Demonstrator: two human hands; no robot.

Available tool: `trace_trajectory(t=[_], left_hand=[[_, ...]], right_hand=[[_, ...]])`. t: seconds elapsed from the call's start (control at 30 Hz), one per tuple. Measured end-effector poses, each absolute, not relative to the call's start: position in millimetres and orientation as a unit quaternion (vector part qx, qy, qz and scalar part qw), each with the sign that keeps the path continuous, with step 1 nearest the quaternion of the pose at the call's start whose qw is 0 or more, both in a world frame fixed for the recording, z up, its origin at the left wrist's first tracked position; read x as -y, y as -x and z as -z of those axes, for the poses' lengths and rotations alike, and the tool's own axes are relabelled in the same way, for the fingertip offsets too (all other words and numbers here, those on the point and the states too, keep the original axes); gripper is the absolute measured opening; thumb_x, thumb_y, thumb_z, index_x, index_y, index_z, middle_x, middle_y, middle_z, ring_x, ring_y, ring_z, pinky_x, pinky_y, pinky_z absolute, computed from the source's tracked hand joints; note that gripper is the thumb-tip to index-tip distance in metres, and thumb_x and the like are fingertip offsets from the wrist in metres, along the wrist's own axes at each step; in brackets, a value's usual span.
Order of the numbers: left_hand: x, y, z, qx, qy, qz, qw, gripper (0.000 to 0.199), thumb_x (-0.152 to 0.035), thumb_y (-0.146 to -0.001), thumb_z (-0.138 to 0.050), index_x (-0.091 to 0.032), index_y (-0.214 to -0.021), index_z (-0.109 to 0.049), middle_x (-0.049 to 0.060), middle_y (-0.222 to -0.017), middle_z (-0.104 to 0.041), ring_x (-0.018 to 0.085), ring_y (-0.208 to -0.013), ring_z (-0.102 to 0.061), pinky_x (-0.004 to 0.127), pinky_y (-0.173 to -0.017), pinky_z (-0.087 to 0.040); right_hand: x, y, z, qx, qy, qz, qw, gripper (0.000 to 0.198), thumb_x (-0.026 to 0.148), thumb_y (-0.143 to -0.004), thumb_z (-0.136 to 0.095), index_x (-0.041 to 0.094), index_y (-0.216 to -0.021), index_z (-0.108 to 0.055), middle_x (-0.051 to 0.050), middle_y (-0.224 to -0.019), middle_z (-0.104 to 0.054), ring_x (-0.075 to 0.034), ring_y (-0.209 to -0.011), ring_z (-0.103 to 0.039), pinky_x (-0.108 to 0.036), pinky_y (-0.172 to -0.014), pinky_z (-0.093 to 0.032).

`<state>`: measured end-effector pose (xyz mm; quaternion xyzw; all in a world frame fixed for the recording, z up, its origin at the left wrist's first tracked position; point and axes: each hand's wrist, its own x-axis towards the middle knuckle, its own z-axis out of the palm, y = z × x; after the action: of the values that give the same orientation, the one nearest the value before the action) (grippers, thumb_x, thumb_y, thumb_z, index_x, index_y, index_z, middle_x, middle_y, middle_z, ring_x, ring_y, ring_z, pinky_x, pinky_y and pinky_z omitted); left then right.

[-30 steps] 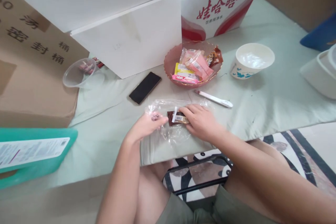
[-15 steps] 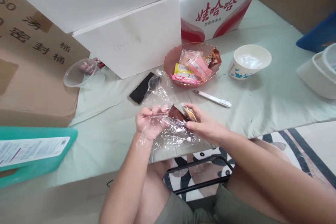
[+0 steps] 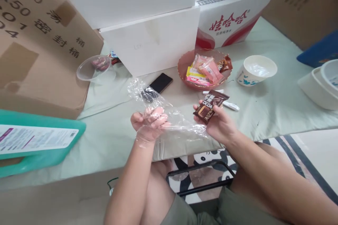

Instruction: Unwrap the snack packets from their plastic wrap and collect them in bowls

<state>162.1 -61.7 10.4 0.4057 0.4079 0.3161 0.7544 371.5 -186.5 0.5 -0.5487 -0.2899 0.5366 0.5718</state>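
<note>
A brown snack packet (image 3: 207, 108) printed "COCOA" is gripped in my right hand (image 3: 221, 124), its printed face turned up. My left hand (image 3: 150, 123) has curled fingers closed on a clear plastic bag (image 3: 179, 117); the film also lies over the fingers and wrist. The bag stretches across toward my right hand, touching or passing just under it; I cannot tell whether the right fingers hold its edge. Behind the packet lies a white pen (image 3: 231, 106), partly hidden. A pink scalloped bowl (image 3: 185, 79) holding several wrapped snacks stands just beyond.
A black phone (image 3: 161, 82) lies partly under the bag. To the right stand a paper cup (image 3: 248, 75) and white tubs (image 3: 317, 88). White boxes (image 3: 155, 42) and a water carton (image 3: 232, 24) line the back. At left are a clear plastic cup (image 3: 87, 72), a cardboard box (image 3: 52, 77) and a green jug (image 3: 60, 126).
My right hand has moved right and up with the cocoa packet, which is now clear of the plastic film. The bag is spread between the hands. The view has shifted slightly.
</note>
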Motion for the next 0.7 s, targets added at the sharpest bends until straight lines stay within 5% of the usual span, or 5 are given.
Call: trace_trajectory(t=[0.27, 0.37, 0.5, 0.6, 0.7], left_hand=[[53, -159, 0, -0.339, -0.41, -0.364, 0.764, 0.053, -0.071, -0.077, -0.04, -0.022, -0.057, -0.036, 0.0, -0.06, -0.024, 0.014, -0.053, -0.024, 0.037, -0.054, -0.029], [50, -157, 4, -0.342, -0.424, -0.356, 0.76, 0.052, -0.071, -0.075, -0.042, -0.023, -0.056, -0.038, 0.001, -0.061, -0.027, 0.016, -0.056, -0.028, 0.038, -0.057, -0.032], [51, -161, -1, -0.329, -0.373, -0.362, 0.788, 0.052, -0.063, -0.075, -0.049, -0.021, -0.052, -0.027, -0.001, -0.06, -0.02, 0.013, -0.054, -0.021, 0.037, -0.057, -0.031], [53, -166, -6, -0.306, -0.318, -0.358, 0.823, 0.053, -0.055, -0.071, -0.055, -0.02, -0.052, -0.021, -0.003, -0.059, -0.017, 0.01, -0.052, -0.014, 0.034, -0.054, -0.032], [56, -173, -7, -0.286, -0.293, -0.35, 0.842, 0.049, -0.05, -0.064, -0.061, -0.019, -0.051, -0.025, -0.001, -0.058, -0.026, 0.011, -0.053, -0.026, 0.033, -0.055, -0.043]], right_hand=[[149, -422, -54, 0.409, 0.661, -0.275, 0.566, 0.055, 0.037, -0.099, -0.028, 0.033, -0.154, -0.032, -0.012, -0.142, -0.057, -0.03, -0.13, -0.059, -0.051, -0.09, -0.057], [123, -453, -59, 0.486, 0.722, -0.139, 0.473, 0.062, 0.035, -0.094, -0.049, 0.03, -0.154, -0.036, -0.01, -0.131, -0.064, -0.031, -0.117, -0.064, -0.052, -0.092, -0.056], [116, -473, -61, 0.541, 0.765, -0.029, 0.348, 0.067, 0.037, -0.087, -0.065, 0.021, -0.149, -0.047, -0.016, -0.14, -0.059, -0.035, -0.127, -0.057, -0.056, -0.104, -0.048], [134, -463, -54, 0.531, 0.758, 0.024, 0.378, 0.058, 0.036, -0.089, -0.063, 0.02, -0.144, -0.051, -0.018, -0.14, -0.059, -0.036, -0.13, -0.055, -0.058, -0.106, -0.046], [161, -437, -34, 0.561, 0.688, -0.022, 0.46, 0.039, 0.031, -0.093, -0.06, 0.023, -0.131, -0.058, -0.013, -0.125, -0.066, -0.03, -0.117, -0.064, -0.051, -0.099, -0.053]])
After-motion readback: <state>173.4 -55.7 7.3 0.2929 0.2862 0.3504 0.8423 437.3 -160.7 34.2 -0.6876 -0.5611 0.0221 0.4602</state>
